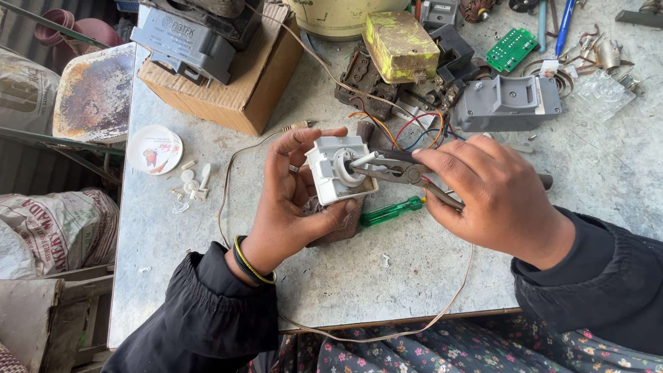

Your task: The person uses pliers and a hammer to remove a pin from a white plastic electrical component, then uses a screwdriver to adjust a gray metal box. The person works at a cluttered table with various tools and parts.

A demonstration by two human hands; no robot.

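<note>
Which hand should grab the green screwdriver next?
Probably the right hand: the green-handled screwdriver lies just beside it, though it holds metal pliers. The left hand grips the white plastic part.

Black long sleeves (207, 324), a black-and-yellow bangle (250, 266) on the left wrist, floral skirt (428, 351).

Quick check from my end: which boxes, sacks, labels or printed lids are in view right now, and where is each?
Cardboard box: top left of the table, brown, open, holding a grey unit.
Round lid: left of the left hand, white with a red and orange picture.
Printed sack: off the table's left edge, whitish, red lettering.
Second sack: upper left, pale, dark print.
No screens.
</note>
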